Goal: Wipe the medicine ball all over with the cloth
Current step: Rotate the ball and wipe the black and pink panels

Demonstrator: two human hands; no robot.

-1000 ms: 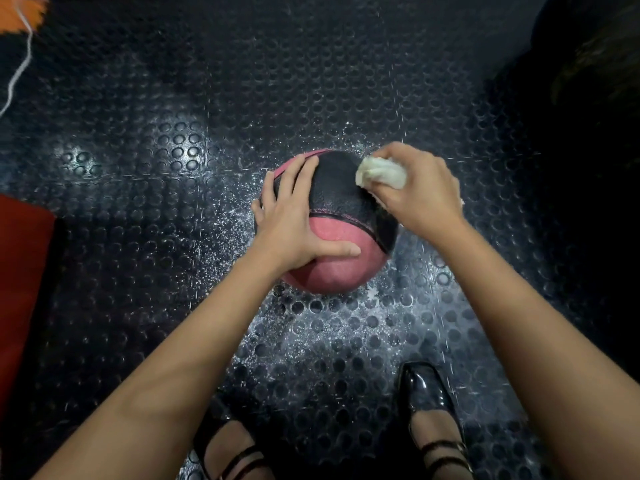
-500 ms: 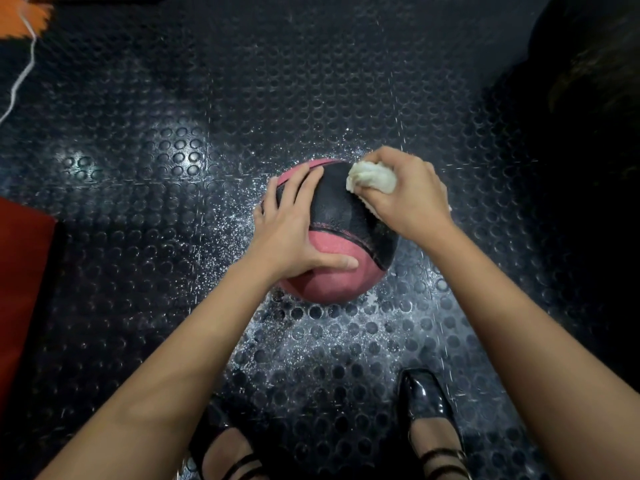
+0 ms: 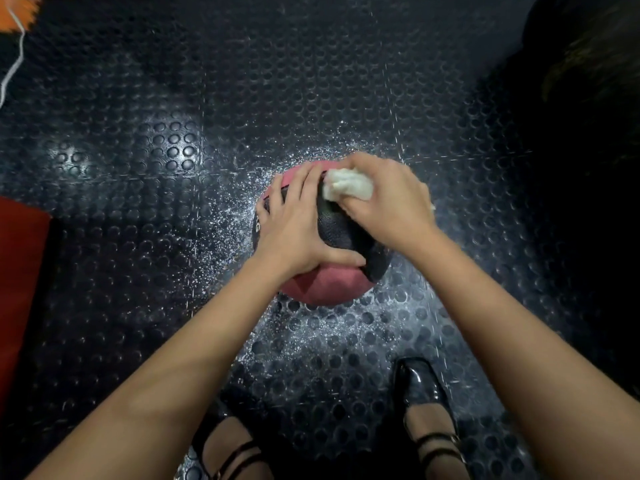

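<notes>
The medicine ball (image 3: 323, 268), pink with black panels, sits on the studded black rubber floor (image 3: 311, 81), roughly at the middle of what the floor shows, just ahead of the person's 2 black strapped shoes (image 3: 424, 393). White specks, dust or droplets, are scattered on the floor around it.

The left hand (image 3: 294, 226) lies flat over the ball's top and left side, fingers spread and straight, thumb reaching across the near black panel; its grip is spread, pressing rather than curling round anything. The right hand (image 3: 388, 199) has its grip pinched on a bunched white cloth (image 3: 348, 187), fingers curled round the wad and pushing it against the upper right of the ball, just beside the left fingertips. That hand is a little blurred, so exactly how much cloth touches the surface is hard to tell.

The step in hand looks like scrubbing the top black panel, with the underside and far side probably not yet reached.

What could go wrong: the ball rests on a round base with only 1 flat palm steadying it, so a hard sideways stroke could roll it out from under the left hand. The cloth is balled up small, so bare knuckles may rub the surface instead, or whole patches be skipped. The 2 hands are close, and a stroke leftward would run into the left fingers. The specks on the floor could also cling again once the ball is turned.
</notes>
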